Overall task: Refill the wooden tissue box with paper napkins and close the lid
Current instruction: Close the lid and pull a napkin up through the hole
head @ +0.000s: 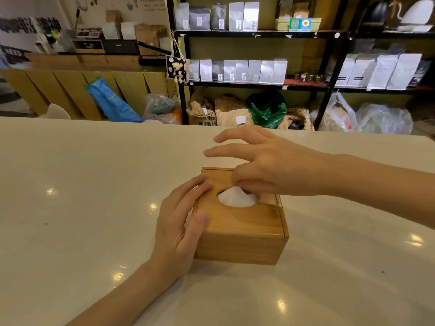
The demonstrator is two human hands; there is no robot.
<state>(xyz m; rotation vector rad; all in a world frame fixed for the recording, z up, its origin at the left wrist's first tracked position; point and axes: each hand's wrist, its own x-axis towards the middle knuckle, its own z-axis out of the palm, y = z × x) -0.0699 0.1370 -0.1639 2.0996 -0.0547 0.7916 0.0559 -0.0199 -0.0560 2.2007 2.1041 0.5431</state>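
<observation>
A square wooden tissue box [240, 234] stands in the middle of the white table, its lid lying flat on top. A white paper napkin [236, 196] peaks up through the lid's oval hole. My right hand [266, 163] hovers over the far side of the box, thumb and a bent finger pinching the napkin's tip while the other fingers stretch out to the left. My left hand [181, 222] rests against the box's left side, fingers on the lid's left edge and thumb on the near left corner.
The white table [82, 208] spreads wide on every side of the box. Beyond its far edge stand black shelves [256, 83] with rows of white and grey bags, and sacks and plastic bags lie on the floor below them.
</observation>
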